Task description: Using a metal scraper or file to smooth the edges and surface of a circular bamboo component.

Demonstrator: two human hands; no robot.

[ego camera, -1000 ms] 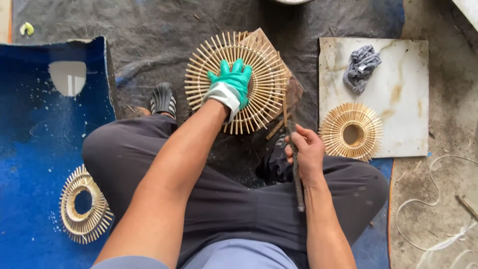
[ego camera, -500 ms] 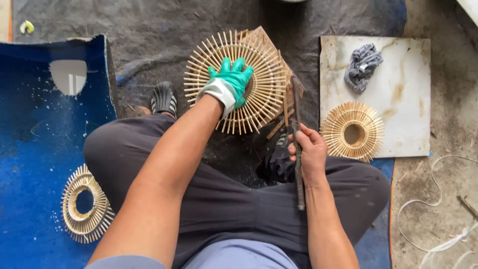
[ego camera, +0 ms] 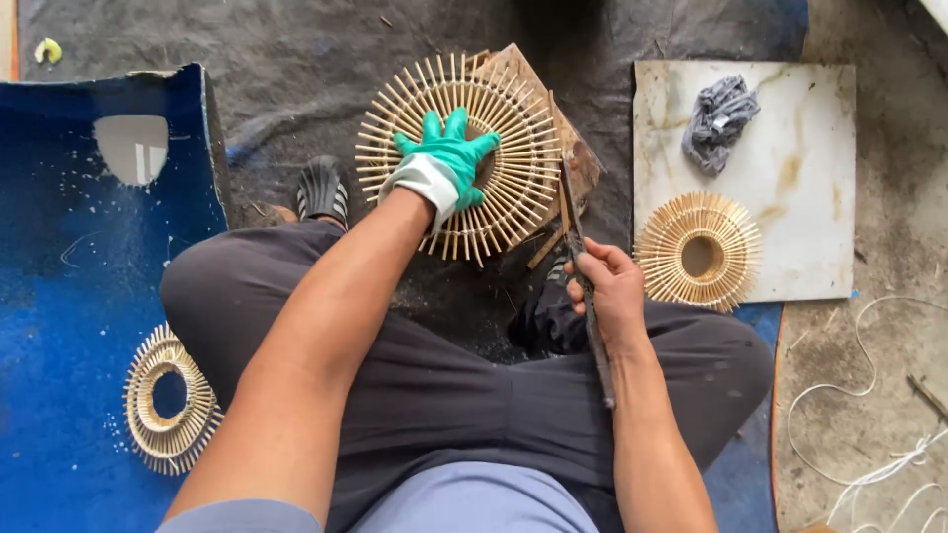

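One large sunburst ring of pale bamboo sticks [ego camera: 464, 148], spokes fanning out round an open centre, lying flat on a wooden block [ego camera: 553, 128] over dark ground sheeting [ego camera: 296, 59] — directly under the fingers of the left hand [ego camera: 444, 163]. Gloved in green with a white cuff, spread flat and pressing down on the ring's middle, not curled round anything. Just off those fingertips to the right, the tip of a long thin dark blade [ego camera: 583, 266], running back along the ring's edge into the right hand [ego camera: 607, 291]; bare, fingers wrapped shut round the blade's middle, the handle end sticking out below the wrist.

Further right of the right-hand fingers, a smaller stick ring [ego camera: 699, 252] on a pale stained board [ego camera: 810, 178], with a crumpled grey rag [ego camera: 721, 111] near the board's top. Well left of the gloved fingers, a third stick ring [ego camera: 168, 400] on a blue sheet [ego camera: 69, 296] with a pale cut-out. Between them, dark-trousered crossed legs and a black sandal [ego camera: 323, 190].

Hard to tell — how the spokes are bound at the ring's centre, hidden beneath the glove; block mostly covered by the ring. White cord [ego camera: 869, 464] cut off at the lower right edge.
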